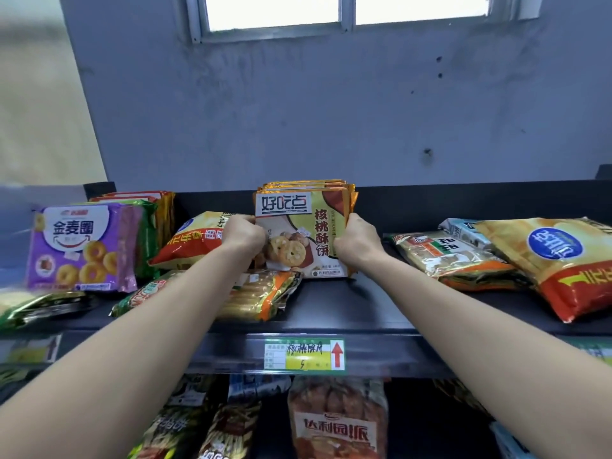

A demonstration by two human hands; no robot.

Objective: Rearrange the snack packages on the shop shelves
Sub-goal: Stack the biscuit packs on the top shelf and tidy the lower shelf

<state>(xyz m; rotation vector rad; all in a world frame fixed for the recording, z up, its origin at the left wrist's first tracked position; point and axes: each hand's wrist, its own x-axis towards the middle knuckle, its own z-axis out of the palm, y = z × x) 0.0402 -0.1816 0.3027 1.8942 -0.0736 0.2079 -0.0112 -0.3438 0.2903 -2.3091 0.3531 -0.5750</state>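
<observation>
A stack of yellow walnut-cookie packages point(303, 223) stands upright on the top shelf point(347, 309), against its back. My left hand point(243, 238) grips the stack's left edge and my right hand point(356, 241) grips its right edge, fingers curled round the sides. A flat biscuit pack point(261, 298) lies in front of the stack, under my left forearm. A red and yellow bag point(192, 240) lies just left of my left hand.
Purple ring-biscuit packs point(82, 246) stand at the left with green and orange packs behind. At the right lie a tan cracker pack point(453, 256) and a big yellow and red bag point(559, 263). A price label point(304, 354) hangs on the shelf edge. More packages point(336, 419) fill the lower shelf.
</observation>
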